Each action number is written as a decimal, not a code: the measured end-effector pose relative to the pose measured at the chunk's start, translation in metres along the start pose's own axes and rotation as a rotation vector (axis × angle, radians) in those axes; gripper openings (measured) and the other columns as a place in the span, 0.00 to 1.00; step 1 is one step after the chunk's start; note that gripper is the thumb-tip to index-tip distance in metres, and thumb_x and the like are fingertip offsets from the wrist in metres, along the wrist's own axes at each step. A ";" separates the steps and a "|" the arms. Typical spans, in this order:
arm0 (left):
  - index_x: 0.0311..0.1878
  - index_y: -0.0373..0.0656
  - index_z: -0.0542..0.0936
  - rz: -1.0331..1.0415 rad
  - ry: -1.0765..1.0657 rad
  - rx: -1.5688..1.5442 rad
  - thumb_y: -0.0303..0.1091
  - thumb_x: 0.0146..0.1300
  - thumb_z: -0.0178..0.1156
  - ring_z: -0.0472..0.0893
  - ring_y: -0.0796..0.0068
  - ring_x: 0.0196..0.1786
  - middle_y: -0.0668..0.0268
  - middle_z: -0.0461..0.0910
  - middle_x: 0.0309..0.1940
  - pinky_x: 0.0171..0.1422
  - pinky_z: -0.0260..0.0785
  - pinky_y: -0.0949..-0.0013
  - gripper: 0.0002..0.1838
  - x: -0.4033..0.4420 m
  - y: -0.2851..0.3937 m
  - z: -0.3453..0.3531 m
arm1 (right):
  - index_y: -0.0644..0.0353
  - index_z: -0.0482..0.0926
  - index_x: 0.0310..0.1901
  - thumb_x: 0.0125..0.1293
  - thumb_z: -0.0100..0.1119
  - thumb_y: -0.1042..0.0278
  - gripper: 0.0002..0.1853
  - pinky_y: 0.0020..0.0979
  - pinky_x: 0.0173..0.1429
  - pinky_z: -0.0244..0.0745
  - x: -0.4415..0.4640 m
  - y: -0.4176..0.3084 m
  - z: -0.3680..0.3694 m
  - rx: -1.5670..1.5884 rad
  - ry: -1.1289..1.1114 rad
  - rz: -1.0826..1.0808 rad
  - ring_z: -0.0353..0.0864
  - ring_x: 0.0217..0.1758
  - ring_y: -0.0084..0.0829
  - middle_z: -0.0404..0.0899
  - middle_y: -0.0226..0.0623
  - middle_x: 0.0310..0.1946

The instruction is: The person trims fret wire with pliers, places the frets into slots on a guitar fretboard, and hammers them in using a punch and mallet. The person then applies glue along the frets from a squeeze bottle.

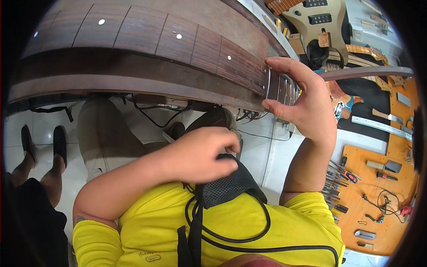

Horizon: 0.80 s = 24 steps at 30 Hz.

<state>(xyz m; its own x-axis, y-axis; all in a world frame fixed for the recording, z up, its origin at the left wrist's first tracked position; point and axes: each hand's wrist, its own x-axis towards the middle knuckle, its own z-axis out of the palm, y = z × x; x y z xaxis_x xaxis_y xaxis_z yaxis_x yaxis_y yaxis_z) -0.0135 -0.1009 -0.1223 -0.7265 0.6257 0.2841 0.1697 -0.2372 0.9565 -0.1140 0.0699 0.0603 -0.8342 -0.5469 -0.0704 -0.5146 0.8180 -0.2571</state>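
A dark wooden guitar fingerboard [202,46] with white dot inlays runs across the top. Thin slots cross most of its length, and several metal frets [287,91] show at its right end, partly behind my right hand. Between the thumb and index finger of my right hand [309,95], a curved silver fret wire [268,82] spans the board, pinched at its two ends. My left hand [204,153] is in front of my chest, below the board and slightly blurred. Its thumb and index finger are apart with nothing visible between them; the other fingers are mostly hidden.
A black mesh pouch [233,182] and a looped black cable [267,222] lie against my yellow shirt. On the right are an orange tool board [356,196], a steel ruler [382,127] and a guitar body [311,20]. Another person's feet [60,147] stand at left.
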 end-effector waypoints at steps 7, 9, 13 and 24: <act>0.50 0.41 0.85 0.363 0.523 1.243 0.34 0.59 0.62 0.82 0.51 0.54 0.56 0.82 0.53 0.64 0.72 0.48 0.16 0.027 0.093 -0.045 | 0.66 0.85 0.53 0.43 0.79 0.72 0.30 0.39 0.55 0.82 0.005 -0.010 -0.007 -0.160 0.003 -0.013 0.86 0.48 0.48 0.86 0.48 0.45; 0.54 0.44 0.85 0.331 0.458 1.319 0.33 0.60 0.62 0.82 0.50 0.58 0.54 0.82 0.57 0.68 0.70 0.46 0.18 0.040 0.085 -0.053 | 0.67 0.85 0.50 0.43 0.78 0.70 0.28 0.43 0.53 0.81 0.007 -0.009 -0.008 -0.197 -0.004 -0.060 0.85 0.47 0.51 0.85 0.47 0.43; 0.61 0.53 0.86 0.227 0.341 1.484 0.32 0.63 0.61 0.81 0.50 0.65 0.50 0.80 0.66 0.75 0.67 0.43 0.22 0.052 0.081 -0.052 | 0.69 0.84 0.40 0.46 0.73 0.72 0.17 0.47 0.54 0.81 0.010 -0.016 -0.012 -0.323 -0.061 -0.071 0.85 0.48 0.53 0.85 0.52 0.42; 0.62 0.60 0.87 0.172 0.315 1.488 0.29 0.61 0.63 0.81 0.53 0.62 0.55 0.82 0.65 0.74 0.66 0.44 0.26 0.057 0.081 -0.047 | 0.69 0.84 0.38 0.47 0.74 0.71 0.16 0.46 0.52 0.82 0.013 -0.011 -0.010 -0.361 -0.057 -0.111 0.86 0.46 0.53 0.85 0.53 0.38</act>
<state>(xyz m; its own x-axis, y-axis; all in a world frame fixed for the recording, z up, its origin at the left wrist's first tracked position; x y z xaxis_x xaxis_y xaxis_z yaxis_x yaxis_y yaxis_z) -0.0724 -0.1201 -0.0315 -0.7038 0.4454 0.5535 0.6171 0.7693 0.1657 -0.1216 0.0557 0.0716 -0.7621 -0.6367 -0.1175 -0.6466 0.7576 0.0891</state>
